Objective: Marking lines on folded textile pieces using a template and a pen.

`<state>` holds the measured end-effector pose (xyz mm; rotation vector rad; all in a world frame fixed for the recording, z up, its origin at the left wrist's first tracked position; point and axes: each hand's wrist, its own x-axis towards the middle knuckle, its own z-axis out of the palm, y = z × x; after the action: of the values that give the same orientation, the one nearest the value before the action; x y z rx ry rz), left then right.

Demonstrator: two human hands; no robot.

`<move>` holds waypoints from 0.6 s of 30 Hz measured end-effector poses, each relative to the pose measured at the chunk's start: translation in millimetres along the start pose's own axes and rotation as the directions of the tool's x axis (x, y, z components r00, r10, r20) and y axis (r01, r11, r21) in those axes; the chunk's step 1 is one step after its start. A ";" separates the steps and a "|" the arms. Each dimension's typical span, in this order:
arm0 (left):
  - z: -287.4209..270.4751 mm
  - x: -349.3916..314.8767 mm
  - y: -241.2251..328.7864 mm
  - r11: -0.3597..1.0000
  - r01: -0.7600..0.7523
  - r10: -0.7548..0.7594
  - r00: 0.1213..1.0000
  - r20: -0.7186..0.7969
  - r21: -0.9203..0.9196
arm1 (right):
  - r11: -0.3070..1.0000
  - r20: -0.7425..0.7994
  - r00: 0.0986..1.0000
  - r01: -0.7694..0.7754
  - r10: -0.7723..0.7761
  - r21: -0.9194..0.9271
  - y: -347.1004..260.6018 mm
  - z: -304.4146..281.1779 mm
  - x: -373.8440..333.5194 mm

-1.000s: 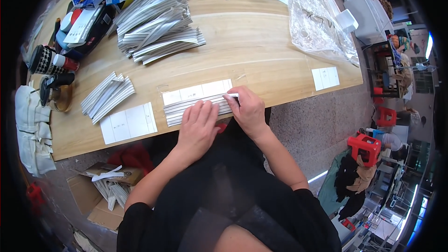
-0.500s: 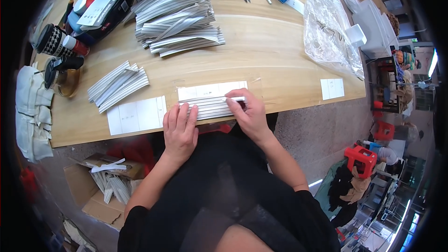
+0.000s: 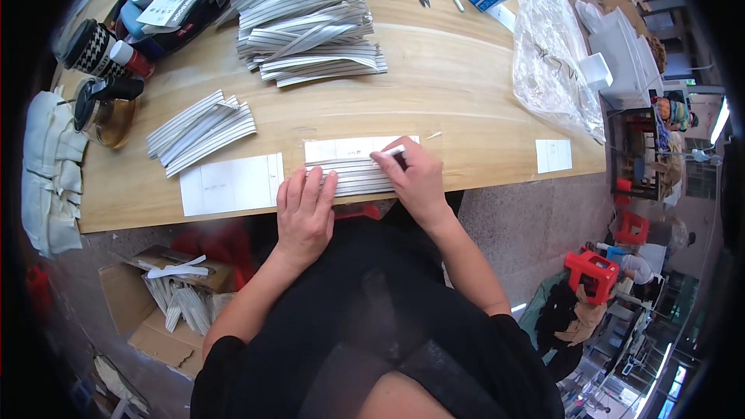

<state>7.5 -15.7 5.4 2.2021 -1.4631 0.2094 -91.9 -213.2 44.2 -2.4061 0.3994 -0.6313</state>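
Observation:
A striped white-and-dark fabric strip (image 3: 361,178) lies along the table's near edge, over the lower part of a white paper card (image 3: 365,145) taped to the wood. My left hand (image 3: 305,209) presses its outstretched fingers onto the strip's left end. At the right end, my right hand (image 3: 415,182) pinches a slim white stick like a pen (image 3: 398,150), held close to the strip's upper edge; its tip is hidden by the fingers. A small pile of similar strips (image 3: 202,132) rests to the left, above another white card (image 3: 233,185).
A large stack of striped strips (image 3: 306,23) stands farther back. A glass jar (image 3: 112,120), a patterned cup (image 3: 89,50) and a black case (image 3: 182,19) crowd the left. Clear plastic sheeting (image 3: 551,54) covers the right side. Below left sits a cardboard box (image 3: 155,341) holding strips.
The view has shifted slightly. My right hand has tipped the white stick more upright, its end now pointing up and right. My left hand keeps pressing the strip.

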 end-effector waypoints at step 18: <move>1.5 0.0 1.7 1.000 -0.002 0.002 1.000 -0.025 0.025 | 0.980 0.055 0.996 -0.081 0.072 0.179 -16.3 45.9 -2.9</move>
<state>5.7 -16.9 4.6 2.2102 -1.4566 0.2571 -68.1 -177.2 21.4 -2.2172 0.3948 -0.5503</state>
